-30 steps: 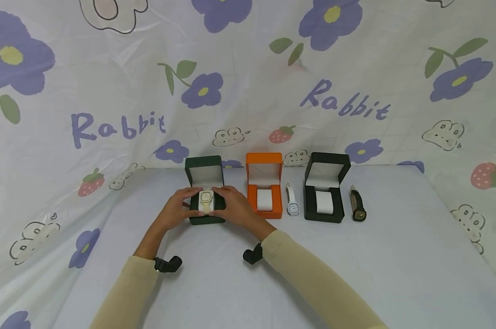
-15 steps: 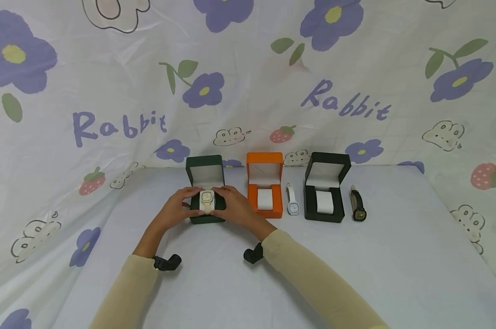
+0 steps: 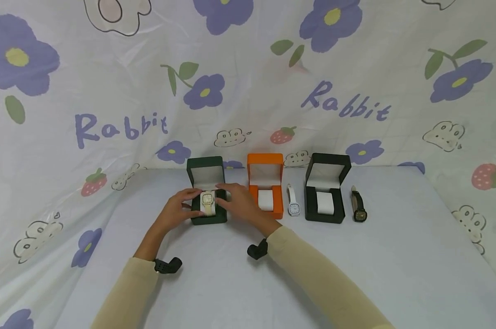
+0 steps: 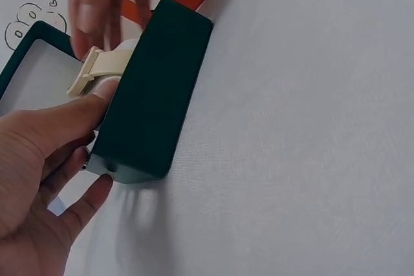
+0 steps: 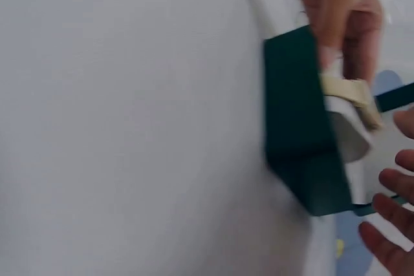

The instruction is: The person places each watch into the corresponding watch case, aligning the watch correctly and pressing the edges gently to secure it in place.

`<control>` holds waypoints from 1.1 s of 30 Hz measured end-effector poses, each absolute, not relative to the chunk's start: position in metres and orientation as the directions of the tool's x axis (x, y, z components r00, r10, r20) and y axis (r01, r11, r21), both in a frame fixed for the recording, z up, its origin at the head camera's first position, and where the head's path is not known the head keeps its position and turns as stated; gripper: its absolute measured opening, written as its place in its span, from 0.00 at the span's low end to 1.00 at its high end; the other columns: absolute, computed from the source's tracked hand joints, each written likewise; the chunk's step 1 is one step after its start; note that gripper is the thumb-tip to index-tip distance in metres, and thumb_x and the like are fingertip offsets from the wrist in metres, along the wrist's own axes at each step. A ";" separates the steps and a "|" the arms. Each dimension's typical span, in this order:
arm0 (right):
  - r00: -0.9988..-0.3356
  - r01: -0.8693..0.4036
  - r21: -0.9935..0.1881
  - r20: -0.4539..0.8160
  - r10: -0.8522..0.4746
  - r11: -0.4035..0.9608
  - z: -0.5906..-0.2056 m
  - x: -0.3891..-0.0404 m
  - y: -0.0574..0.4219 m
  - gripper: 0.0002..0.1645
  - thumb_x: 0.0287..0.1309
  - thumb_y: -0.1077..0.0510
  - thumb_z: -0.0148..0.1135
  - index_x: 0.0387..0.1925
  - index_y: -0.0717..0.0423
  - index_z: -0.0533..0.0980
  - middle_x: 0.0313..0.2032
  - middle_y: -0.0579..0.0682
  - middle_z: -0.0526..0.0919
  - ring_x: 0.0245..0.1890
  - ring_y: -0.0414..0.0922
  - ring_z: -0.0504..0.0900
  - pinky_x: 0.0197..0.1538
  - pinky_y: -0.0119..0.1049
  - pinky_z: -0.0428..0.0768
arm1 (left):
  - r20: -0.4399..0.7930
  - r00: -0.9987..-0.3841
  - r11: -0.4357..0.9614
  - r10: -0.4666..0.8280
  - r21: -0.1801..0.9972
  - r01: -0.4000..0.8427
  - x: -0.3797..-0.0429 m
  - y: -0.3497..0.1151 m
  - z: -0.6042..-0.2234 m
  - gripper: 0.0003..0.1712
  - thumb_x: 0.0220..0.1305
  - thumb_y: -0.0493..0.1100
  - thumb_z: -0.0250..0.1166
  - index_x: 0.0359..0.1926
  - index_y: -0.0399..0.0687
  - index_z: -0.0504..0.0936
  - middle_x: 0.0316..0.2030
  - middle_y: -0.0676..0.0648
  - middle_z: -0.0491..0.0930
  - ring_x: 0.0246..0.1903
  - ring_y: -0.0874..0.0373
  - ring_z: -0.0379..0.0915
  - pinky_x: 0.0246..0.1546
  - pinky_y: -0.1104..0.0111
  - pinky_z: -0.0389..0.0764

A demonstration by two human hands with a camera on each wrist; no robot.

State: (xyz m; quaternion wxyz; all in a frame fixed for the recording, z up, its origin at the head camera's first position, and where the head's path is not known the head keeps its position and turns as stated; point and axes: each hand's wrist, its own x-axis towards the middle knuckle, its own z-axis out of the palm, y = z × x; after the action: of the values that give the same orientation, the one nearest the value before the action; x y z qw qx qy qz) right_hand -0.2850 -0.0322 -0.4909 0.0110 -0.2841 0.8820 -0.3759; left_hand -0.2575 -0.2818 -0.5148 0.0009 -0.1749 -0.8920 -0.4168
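A cream-strapped watch (image 3: 208, 198) is wrapped round a white cushion (image 5: 347, 130) seated in the open dark green watch box (image 3: 208, 219). My left hand (image 3: 176, 211) holds the watch and its cushion from the left side, with thumb toward the front and index finger toward the back. In the left wrist view, its thumb touches the cushion just under the strap, while lower fingers lie by the box's side. My right hand (image 3: 241, 204) is at the box's right side, fingers spread and apart from the watch in the right wrist view.
Right of the green box stand an open orange box (image 3: 277, 208) and an open black box (image 3: 338, 210), each with a bare white cushion. A white watch (image 3: 293, 203) lies between them. A black watch (image 3: 358, 206) lies at the far right. A printed curtain (image 3: 248, 91) hangs behind.
My right hand has let go of the watch and cushion and drawn slightly to the right. My left hand stays in place, and the watch remains in the green box.
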 end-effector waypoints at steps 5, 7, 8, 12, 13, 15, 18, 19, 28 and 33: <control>-0.855 -0.476 -0.792 0.317 -0.410 0.381 -0.466 -0.286 -0.026 0.21 0.71 0.57 0.63 0.62 0.58 0.79 0.57 0.53 0.83 0.57 0.49 0.81 0.59 0.48 0.82 | 0.183 -0.941 0.511 0.284 0.801 0.310 -0.249 -0.281 -0.509 0.42 0.55 0.34 0.78 0.69 0.33 0.71 0.69 0.34 0.68 0.68 0.37 0.64 0.54 0.46 0.81; -0.850 -0.497 -0.801 0.371 -0.374 0.333 -0.456 -0.288 -0.025 0.19 0.70 0.59 0.63 0.60 0.61 0.80 0.54 0.53 0.85 0.54 0.47 0.82 0.58 0.47 0.82 | 0.198 -0.944 0.474 0.265 0.825 0.306 -0.241 -0.278 -0.500 0.41 0.54 0.31 0.77 0.69 0.31 0.71 0.68 0.31 0.68 0.68 0.35 0.63 0.54 0.44 0.81; -0.846 -0.508 -0.803 0.397 -0.356 0.312 -0.451 -0.289 -0.025 0.18 0.70 0.61 0.63 0.59 0.62 0.81 0.53 0.54 0.85 0.53 0.48 0.82 0.57 0.48 0.83 | 0.205 -0.946 0.464 0.252 0.832 0.304 -0.238 -0.276 -0.496 0.41 0.54 0.29 0.76 0.68 0.30 0.71 0.68 0.30 0.68 0.68 0.34 0.63 0.54 0.43 0.81; -0.835 -0.540 -0.792 0.461 -0.300 0.286 -0.436 -0.292 -0.025 0.17 0.70 0.60 0.62 0.57 0.61 0.82 0.51 0.53 0.86 0.51 0.46 0.83 0.56 0.46 0.83 | 0.224 -0.957 0.431 0.182 0.857 0.283 -0.227 -0.274 -0.489 0.38 0.53 0.27 0.76 0.67 0.30 0.74 0.64 0.28 0.70 0.63 0.31 0.67 0.55 0.41 0.79; -0.832 -0.546 -0.788 0.471 -0.294 0.284 -0.433 -0.293 -0.025 0.17 0.71 0.60 0.62 0.57 0.60 0.82 0.52 0.53 0.86 0.51 0.46 0.83 0.57 0.45 0.83 | 0.229 -0.959 0.424 0.166 0.861 0.279 -0.226 -0.275 -0.490 0.38 0.54 0.27 0.76 0.66 0.31 0.74 0.64 0.28 0.71 0.62 0.30 0.68 0.55 0.40 0.79; -0.831 -0.549 -0.786 0.473 -0.295 0.285 -0.427 -0.293 -0.026 0.18 0.71 0.58 0.62 0.58 0.58 0.81 0.54 0.53 0.85 0.52 0.47 0.83 0.57 0.45 0.83 | 0.227 -0.964 0.406 0.137 0.875 0.263 -0.224 -0.276 -0.490 0.38 0.54 0.27 0.76 0.66 0.30 0.74 0.63 0.27 0.71 0.61 0.29 0.68 0.57 0.39 0.77; -0.835 -0.541 -0.787 0.461 -0.300 0.296 -0.419 -0.294 -0.027 0.20 0.71 0.57 0.62 0.61 0.55 0.79 0.57 0.53 0.82 0.56 0.49 0.81 0.59 0.44 0.82 | 0.218 -0.969 0.368 0.115 0.897 0.246 -0.222 -0.279 -0.494 0.39 0.54 0.28 0.76 0.67 0.28 0.72 0.64 0.25 0.69 0.62 0.27 0.66 0.59 0.37 0.73; -0.838 -0.537 -0.787 0.455 -0.302 0.305 -0.416 -0.295 -0.028 0.21 0.71 0.57 0.63 0.62 0.55 0.79 0.59 0.53 0.81 0.58 0.49 0.80 0.60 0.43 0.81 | 0.217 -0.970 0.352 0.111 0.904 0.243 -0.223 -0.280 -0.496 0.40 0.54 0.28 0.76 0.68 0.28 0.71 0.65 0.25 0.68 0.63 0.27 0.65 0.59 0.36 0.72; -0.864 -0.484 -0.789 0.364 -0.347 0.379 -0.418 -0.310 -0.030 0.25 0.71 0.57 0.62 0.67 0.58 0.75 0.69 0.54 0.73 0.67 0.50 0.73 0.66 0.46 0.76 | 0.138 -0.978 0.356 0.157 0.916 0.186 -0.231 -0.291 -0.528 0.50 0.53 0.34 0.79 0.74 0.35 0.64 0.73 0.35 0.62 0.71 0.35 0.61 0.61 0.47 0.75; -0.885 -0.402 -0.825 0.240 -0.399 0.398 -0.422 -0.312 -0.032 0.32 0.73 0.52 0.60 0.73 0.54 0.67 0.73 0.51 0.68 0.68 0.53 0.73 0.68 0.45 0.74 | 0.099 -0.979 0.451 0.180 0.876 0.171 -0.231 -0.291 -0.533 0.51 0.54 0.39 0.79 0.75 0.35 0.62 0.73 0.38 0.62 0.70 0.40 0.63 0.67 0.49 0.69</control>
State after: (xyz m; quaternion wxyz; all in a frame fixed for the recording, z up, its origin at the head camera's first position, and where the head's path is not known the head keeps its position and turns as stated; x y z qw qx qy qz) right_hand -0.3124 -0.0320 -0.4218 -0.0020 -0.2395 0.8359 -0.4938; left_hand -0.2314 -0.2909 -0.5331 -0.0042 -0.1029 -0.8519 -0.5135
